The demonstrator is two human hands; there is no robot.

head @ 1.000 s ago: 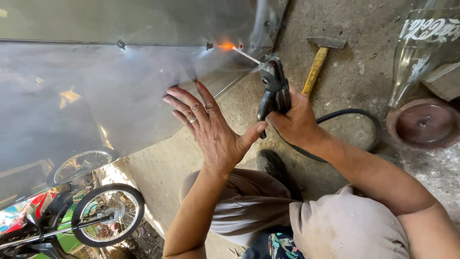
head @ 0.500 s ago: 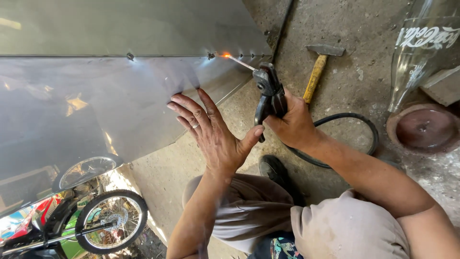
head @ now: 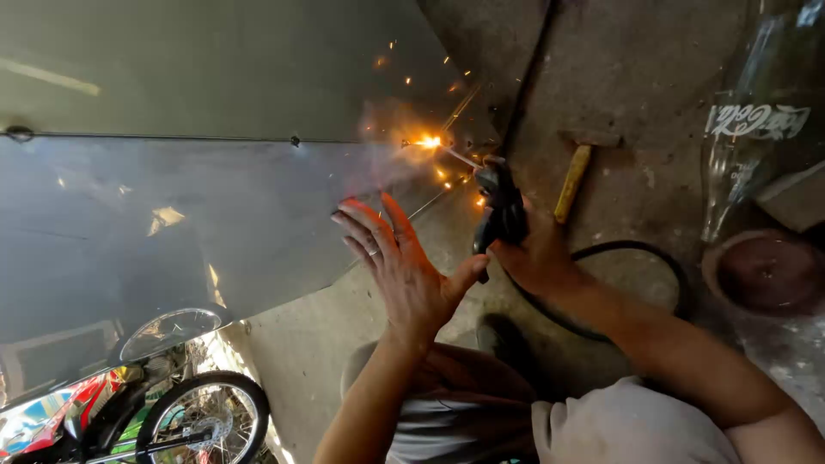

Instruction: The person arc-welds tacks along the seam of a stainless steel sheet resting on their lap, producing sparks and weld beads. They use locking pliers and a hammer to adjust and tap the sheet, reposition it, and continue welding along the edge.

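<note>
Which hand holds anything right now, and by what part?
Right hand holds the black electrode holder by its handle; the rod tip sparks at the sheet seam. Left hand is open, holding nothing, raised beside the metal sheet.

Rough concrete floor (head: 653, 77) in dim light – a bicycle (head: 185, 421) (sunlit) stands at lower left.

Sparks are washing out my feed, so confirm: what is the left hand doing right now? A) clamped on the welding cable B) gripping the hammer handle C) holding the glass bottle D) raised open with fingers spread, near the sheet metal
D: the left hand is open with fingers spread beside the sheet metal, while the right hand holds the electrode holder at the sparking arc.
</note>
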